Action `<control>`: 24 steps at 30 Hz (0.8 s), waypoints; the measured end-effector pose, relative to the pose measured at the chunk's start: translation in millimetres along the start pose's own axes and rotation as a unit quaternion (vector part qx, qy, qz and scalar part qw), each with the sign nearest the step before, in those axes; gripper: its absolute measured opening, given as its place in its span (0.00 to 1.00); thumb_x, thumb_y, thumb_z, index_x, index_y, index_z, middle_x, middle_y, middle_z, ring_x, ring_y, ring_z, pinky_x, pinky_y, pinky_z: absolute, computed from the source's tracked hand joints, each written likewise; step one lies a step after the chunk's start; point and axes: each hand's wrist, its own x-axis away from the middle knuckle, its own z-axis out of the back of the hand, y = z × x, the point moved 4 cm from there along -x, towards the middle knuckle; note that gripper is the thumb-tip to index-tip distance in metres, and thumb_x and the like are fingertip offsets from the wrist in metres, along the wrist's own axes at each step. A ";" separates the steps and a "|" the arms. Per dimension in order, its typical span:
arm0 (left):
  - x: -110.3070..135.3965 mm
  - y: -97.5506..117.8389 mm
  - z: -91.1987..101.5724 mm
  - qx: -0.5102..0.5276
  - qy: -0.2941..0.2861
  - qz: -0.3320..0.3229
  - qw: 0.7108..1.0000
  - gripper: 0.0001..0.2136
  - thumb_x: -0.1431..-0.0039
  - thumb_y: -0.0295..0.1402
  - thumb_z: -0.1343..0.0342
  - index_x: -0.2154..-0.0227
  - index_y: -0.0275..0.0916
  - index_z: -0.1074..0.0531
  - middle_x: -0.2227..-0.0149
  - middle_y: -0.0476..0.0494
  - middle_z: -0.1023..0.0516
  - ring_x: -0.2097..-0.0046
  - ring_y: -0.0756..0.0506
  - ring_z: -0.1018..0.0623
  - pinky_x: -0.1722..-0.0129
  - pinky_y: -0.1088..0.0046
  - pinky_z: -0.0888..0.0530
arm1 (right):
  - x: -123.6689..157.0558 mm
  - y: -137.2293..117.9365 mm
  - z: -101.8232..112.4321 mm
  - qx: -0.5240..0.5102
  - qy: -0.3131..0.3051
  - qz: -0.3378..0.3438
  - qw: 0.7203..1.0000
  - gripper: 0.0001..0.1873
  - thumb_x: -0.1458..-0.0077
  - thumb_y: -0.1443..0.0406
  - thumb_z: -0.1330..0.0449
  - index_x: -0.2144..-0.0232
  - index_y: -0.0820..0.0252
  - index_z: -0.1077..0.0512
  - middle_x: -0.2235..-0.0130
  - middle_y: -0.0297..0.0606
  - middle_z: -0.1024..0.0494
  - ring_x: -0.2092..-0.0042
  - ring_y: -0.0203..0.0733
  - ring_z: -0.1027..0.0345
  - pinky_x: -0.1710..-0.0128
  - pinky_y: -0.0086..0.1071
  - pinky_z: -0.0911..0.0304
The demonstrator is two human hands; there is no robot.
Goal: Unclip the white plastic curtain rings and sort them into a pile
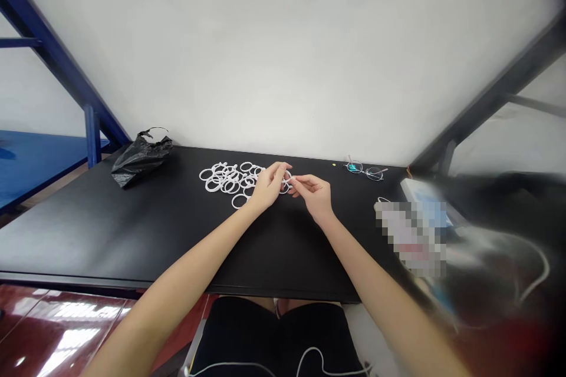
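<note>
A heap of white plastic rings (227,177) lies on the black table, several of them overlapping. At the heap's right side my left hand (270,184) is closed around a white ring (287,176), the fingers partly hidden behind it. My right hand (316,193) pinches the edge of the same ring between thumb and forefinger. Another ring seems to show just below, between the two hands; whether it is joined to the first I cannot tell. One ring (239,202) lies at the near edge of the heap, close to my left wrist.
A crumpled black plastic bag (144,159) sits at the back left of the table (110,230). Eyeglasses (363,171) rest near the wall. To the right are a white box (420,194), a blurred-out item and a clear plastic bag (486,271). Blue metal posts (92,135) stand at left.
</note>
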 end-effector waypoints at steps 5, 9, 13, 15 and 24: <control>7.9 4.2 2.0 -0.095 0.036 -0.062 0.993 0.24 0.33 0.48 0.61 0.75 0.37 0.29 0.80 0.50 0.33 0.77 0.50 0.34 0.74 0.72 0.36 | 6.6 -2.5 -7.8 0.002 -0.024 -0.004 1.000 0.14 0.58 0.55 0.28 0.74 0.59 0.23 0.74 0.37 0.19 0.72 0.42 0.24 0.70 0.36 0.27; 7.5 4.7 4.2 -0.106 0.049 -0.072 0.991 0.26 0.32 0.48 0.63 0.76 0.38 0.30 0.81 0.50 0.35 0.77 0.50 0.34 0.73 0.71 0.37 | 8.4 -2.5 -10.3 -0.012 -0.034 -0.011 0.999 0.14 0.58 0.56 0.28 0.74 0.59 0.22 0.73 0.37 0.19 0.71 0.42 0.23 0.69 0.37 0.26; 2.4 5.6 6.6 -0.168 0.012 -0.070 0.983 0.25 0.33 0.50 0.61 0.74 0.39 0.29 0.82 0.51 0.35 0.77 0.49 0.34 0.73 0.72 0.38 | 3.1 1.9 -4.5 0.005 -0.007 -0.030 1.000 0.17 0.58 0.54 0.29 0.69 0.59 0.22 0.70 0.38 0.18 0.70 0.42 0.23 0.71 0.33 0.27; -2.2 4.2 11.1 -0.223 -0.022 -0.069 0.972 0.24 0.34 0.50 0.58 0.75 0.39 0.29 0.82 0.51 0.33 0.77 0.49 0.33 0.72 0.72 0.38 | -1.8 5.8 1.0 0.010 0.011 -0.043 0.999 0.19 0.56 0.52 0.31 0.65 0.59 0.22 0.67 0.39 0.17 0.71 0.40 0.23 0.74 0.30 0.29; -12.5 -17.2 39.5 -0.485 0.025 -0.138 0.863 0.13 0.38 0.39 0.49 0.73 0.39 0.26 0.68 0.42 0.23 0.60 0.41 0.27 0.54 0.60 0.36 | -9.8 14.9 16.1 0.012 0.075 -0.077 0.994 0.17 0.53 0.52 0.34 0.69 0.61 0.24 0.67 0.41 0.18 0.77 0.35 0.28 0.78 0.28 0.32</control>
